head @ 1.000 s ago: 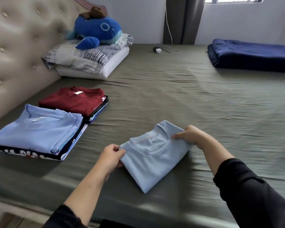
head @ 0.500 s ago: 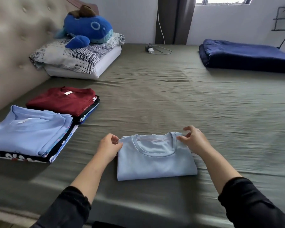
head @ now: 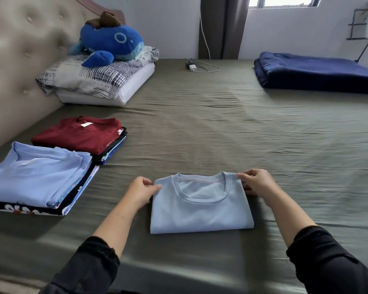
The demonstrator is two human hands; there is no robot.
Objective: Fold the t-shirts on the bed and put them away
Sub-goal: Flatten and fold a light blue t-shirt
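A folded light blue t-shirt (head: 200, 211) lies flat and square on the olive bed sheet (head: 232, 128), collar facing away from me. My left hand (head: 141, 190) pinches its upper left corner. My right hand (head: 256, 183) pinches its upper right corner at the shoulder. To the left stand two piles of folded shirts: one topped by a light blue shirt (head: 34, 177), and behind it one topped by a dark red shirt (head: 79, 134).
A padded headboard (head: 15, 56) runs along the left. Pillows (head: 98, 81) with a blue plush whale (head: 111, 43) sit at the back left. A folded navy blanket (head: 314, 71) lies back right. A charger and cable (head: 194, 66) rest near the far edge.
The folded light blue t-shirt was turned from a slanted position to lie square in front of me. Both hands stayed at its upper corners.
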